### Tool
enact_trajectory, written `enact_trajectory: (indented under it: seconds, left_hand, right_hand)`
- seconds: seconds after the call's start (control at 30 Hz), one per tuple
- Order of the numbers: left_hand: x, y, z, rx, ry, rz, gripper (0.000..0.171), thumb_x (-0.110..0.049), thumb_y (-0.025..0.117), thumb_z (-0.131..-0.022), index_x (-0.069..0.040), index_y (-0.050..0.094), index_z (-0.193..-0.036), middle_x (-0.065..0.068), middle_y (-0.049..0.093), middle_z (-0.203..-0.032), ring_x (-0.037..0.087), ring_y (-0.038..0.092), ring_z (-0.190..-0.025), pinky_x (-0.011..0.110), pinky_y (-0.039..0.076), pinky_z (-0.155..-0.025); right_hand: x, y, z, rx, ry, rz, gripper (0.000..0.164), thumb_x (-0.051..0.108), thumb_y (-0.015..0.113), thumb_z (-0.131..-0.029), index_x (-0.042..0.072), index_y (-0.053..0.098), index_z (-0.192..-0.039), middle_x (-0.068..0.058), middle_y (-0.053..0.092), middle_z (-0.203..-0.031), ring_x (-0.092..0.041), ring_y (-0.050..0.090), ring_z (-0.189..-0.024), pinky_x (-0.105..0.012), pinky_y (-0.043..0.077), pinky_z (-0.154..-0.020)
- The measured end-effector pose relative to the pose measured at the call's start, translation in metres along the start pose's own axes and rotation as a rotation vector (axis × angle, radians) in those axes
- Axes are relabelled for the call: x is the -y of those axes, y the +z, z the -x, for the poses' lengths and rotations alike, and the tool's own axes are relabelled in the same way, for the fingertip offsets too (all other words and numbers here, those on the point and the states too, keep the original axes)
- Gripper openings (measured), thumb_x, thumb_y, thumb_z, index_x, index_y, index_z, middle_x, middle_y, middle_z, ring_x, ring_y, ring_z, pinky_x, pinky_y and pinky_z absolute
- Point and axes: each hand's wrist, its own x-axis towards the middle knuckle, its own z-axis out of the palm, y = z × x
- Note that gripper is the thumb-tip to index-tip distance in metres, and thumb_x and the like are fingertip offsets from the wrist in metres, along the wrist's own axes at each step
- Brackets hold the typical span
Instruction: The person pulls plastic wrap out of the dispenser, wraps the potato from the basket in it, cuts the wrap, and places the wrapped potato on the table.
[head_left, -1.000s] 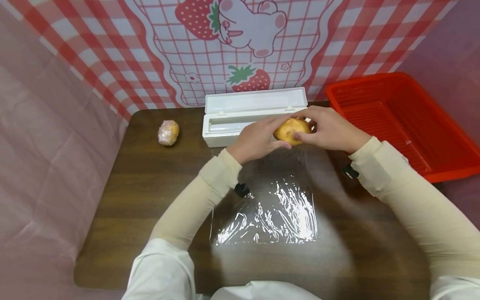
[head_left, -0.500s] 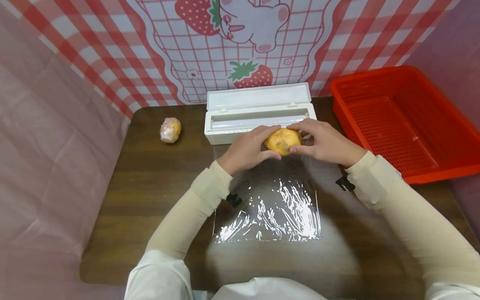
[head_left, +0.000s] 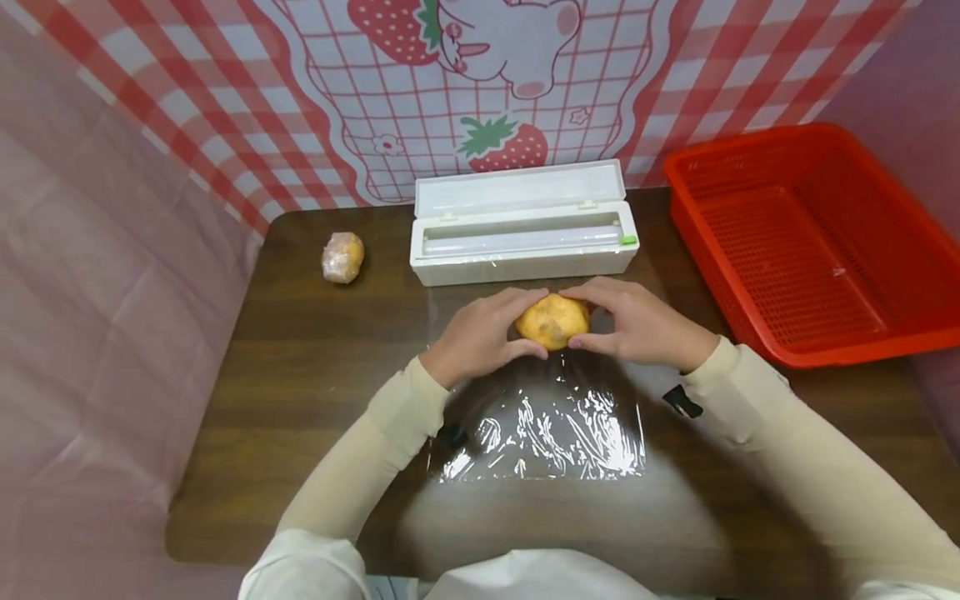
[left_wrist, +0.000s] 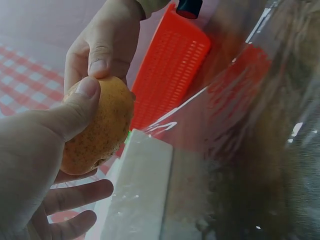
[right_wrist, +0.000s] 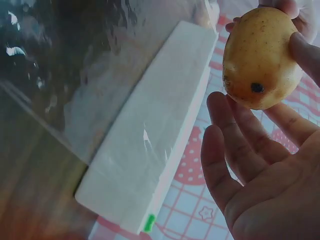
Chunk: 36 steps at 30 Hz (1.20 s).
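Observation:
A yellow-brown potato (head_left: 553, 322) is held between both hands above the table. My left hand (head_left: 478, 335) grips its left end with thumb and fingers, and my right hand (head_left: 639, 323) pinches the right end. One dark spot marks the potato (right_wrist: 262, 60) in the right wrist view. Below the hands, a clear sheet of cling film (head_left: 540, 437) lies spread on the table, glossy and wrinkled toward its front. It runs back to a white cling film dispenser (head_left: 525, 268) with its lid raised and a roll inside.
On the brown table (head_left: 247, 450), a film-wrapped potato (head_left: 342, 257) sits at the back left. A red plastic basket (head_left: 757, 333) stands on the right. A red checked cloth (head_left: 247, 108) hangs behind the table, a pink one (head_left: 90, 333) at the left.
Both hands have brought the potato toward the person and slightly left, from in front of the dispenser's box to above the film. The dispenser's roll and green tab are now uncovered.

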Motion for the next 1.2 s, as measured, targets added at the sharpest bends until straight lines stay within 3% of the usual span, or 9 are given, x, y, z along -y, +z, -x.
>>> enact_trajectory:
  seconds: [0.5,0.63,0.93,1.2]
  left_hand:
    - [0.000,0.033,0.058,-0.037,0.078,-0.026,0.081,-0.050,0.082,-0.080,-0.007,0.054,-0.143,0.009,0.066,-0.127,0.023,0.066,-0.110,0.037,0.053,-0.093]
    - [-0.002,0.044,0.071,-0.054,0.067,-0.015,0.081,-0.048,0.085,-0.077,-0.008,0.056,-0.141,0.008,0.067,-0.126,0.023,0.066,-0.109,0.037,0.053,-0.093]
    - [-0.009,0.057,0.088,-0.014,0.019,-0.025,0.081,-0.053,0.083,-0.078,-0.011,0.054,-0.141,0.007,0.065,-0.127,0.024,0.064,-0.113,0.039,0.051,-0.097]
    - [-0.012,0.063,0.097,0.006,-0.004,-0.056,0.081,-0.055,0.081,-0.079,-0.012,0.054,-0.142,0.007,0.064,-0.130,0.025,0.062,-0.118,0.041,0.050,-0.099]
  right_hand:
    - [0.021,0.044,0.027,0.111,0.037,0.021,0.061,0.033,0.085,-0.082,0.008,0.063,-0.133,-0.004,0.067,-0.116,-0.017,0.064,-0.100,-0.041,0.056,-0.084]
    - [0.024,0.058,0.034,0.118,0.040,0.044,0.061,0.037,0.084,-0.082,0.008,0.064,-0.132,-0.004,0.067,-0.116,-0.018,0.064,-0.100,-0.041,0.056,-0.084]
    - [0.031,0.075,0.048,0.121,0.067,0.060,0.059,0.042,0.083,-0.082,0.010,0.065,-0.129,-0.007,0.068,-0.121,-0.029,0.065,-0.111,-0.052,0.053,-0.092]
    - [0.034,0.086,0.054,0.122,0.064,0.038,0.058,0.039,0.084,-0.082,0.009,0.066,-0.128,-0.003,0.068,-0.118,-0.023,0.066,-0.105,-0.046,0.056,-0.087]
